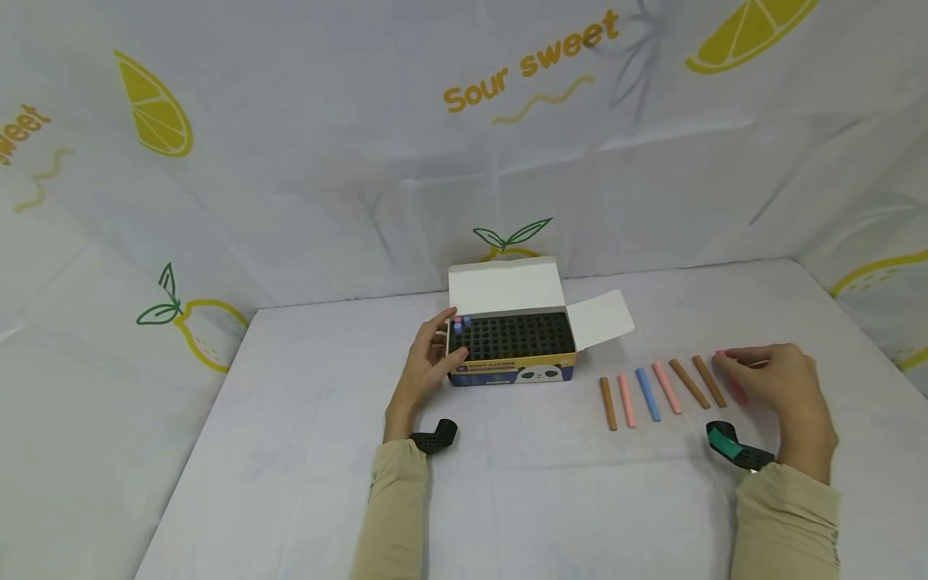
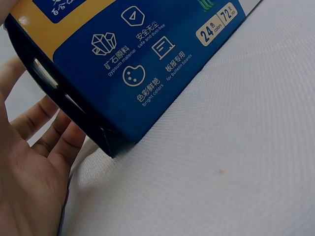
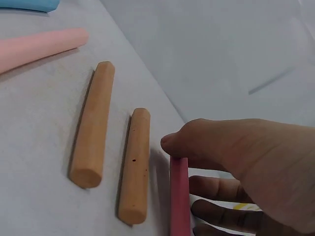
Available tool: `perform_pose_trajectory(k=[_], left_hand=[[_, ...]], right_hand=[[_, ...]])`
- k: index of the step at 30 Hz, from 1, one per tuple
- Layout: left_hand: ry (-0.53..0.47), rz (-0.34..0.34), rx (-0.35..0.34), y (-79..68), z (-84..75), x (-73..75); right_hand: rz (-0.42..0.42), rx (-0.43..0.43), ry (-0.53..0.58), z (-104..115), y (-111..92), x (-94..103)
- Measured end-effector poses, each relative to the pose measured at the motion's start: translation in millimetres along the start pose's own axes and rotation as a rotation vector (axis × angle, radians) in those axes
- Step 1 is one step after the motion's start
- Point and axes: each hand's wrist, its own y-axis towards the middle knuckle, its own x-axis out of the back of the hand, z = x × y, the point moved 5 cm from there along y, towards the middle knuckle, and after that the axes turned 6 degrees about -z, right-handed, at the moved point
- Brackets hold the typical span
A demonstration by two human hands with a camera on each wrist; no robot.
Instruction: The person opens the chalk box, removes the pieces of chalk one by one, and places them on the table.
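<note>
A chalk box with a panda on its front stands with its lid raised. Its black holder has many holes, and a few blue and pink chalk sticks stand at the left end. My left hand grips that end, thumb at the front and fingers around the side; the left wrist view shows the box's blue printed face. At the right, my right hand pinches a dark pink chalk stick between thumb and fingers. Just left of it lies a brown chalk stick.
Left of the right hand, several chalk sticks lie in a row: brown, pink and a blue stick among them. An opened side flap juts right from the box. Behind the white-covered table hangs a lemon-printed cloth.
</note>
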Motion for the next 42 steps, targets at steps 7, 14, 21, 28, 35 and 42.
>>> perform_pose_trajectory(k=[7,14,21,28,35,42], left_hand=[[-0.017,0.004,0.011,-0.8,-2.8,1.3],[-0.017,0.002,0.014,-0.3,-1.5,0.6],[-0.009,0.0,0.005,-0.9,-0.6,1.5],[-0.007,0.002,-0.003,-1.1,0.8,1.0],[-0.033,0.004,-0.01,-1.1,2.3,0.5],[-0.03,0.006,-0.009,-0.3,1.7,-0.3]], right_hand=[[-0.025,-0.01,0.013,0.4,0.8,-4.3],[-0.041,-0.011,0.012,2.5,0.5,-5.0],[-0.029,-0.018,0.01,2.1,-0.8,-5.7],[-0.004,-0.04,0.023,1.4,-4.7,-6.9],[-0.016,-0.037,0.025,0.8,-4.5,-6.1],[-0.027,-0.063,0.022,0.5,-3.8,-4.8]])
